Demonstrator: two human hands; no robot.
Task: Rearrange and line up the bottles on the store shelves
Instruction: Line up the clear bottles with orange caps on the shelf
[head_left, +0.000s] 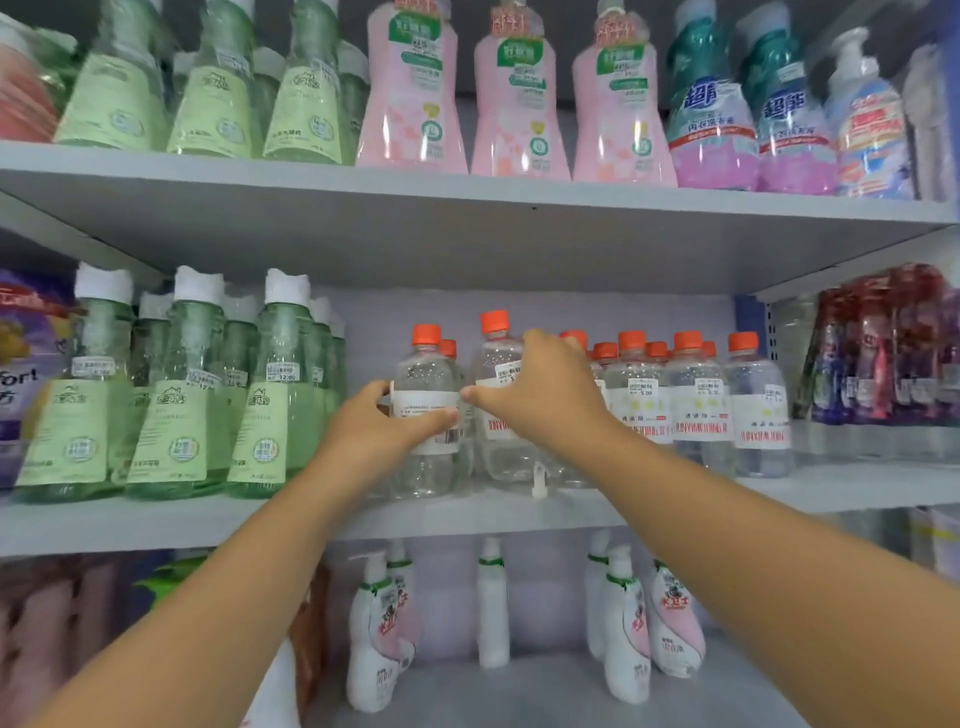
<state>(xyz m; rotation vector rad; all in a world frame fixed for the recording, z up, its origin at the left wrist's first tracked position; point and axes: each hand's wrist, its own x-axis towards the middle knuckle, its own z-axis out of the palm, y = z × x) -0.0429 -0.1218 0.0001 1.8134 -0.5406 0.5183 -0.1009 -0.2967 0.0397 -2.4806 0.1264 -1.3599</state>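
fingers of left hand (382, 426) wrapped on clear bottle (427, 415), right hand (540, 387) holding next bottle (501, 405); better turn labels forward, then slide level beside.

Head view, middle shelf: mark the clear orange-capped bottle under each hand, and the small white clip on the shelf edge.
Left-hand bottle (427, 415): head view, white label above the thumb.
Right-hand bottle (494, 322): head view, orange cap.
White clip (539, 480): head view, its upright body at the shelf's front edge.
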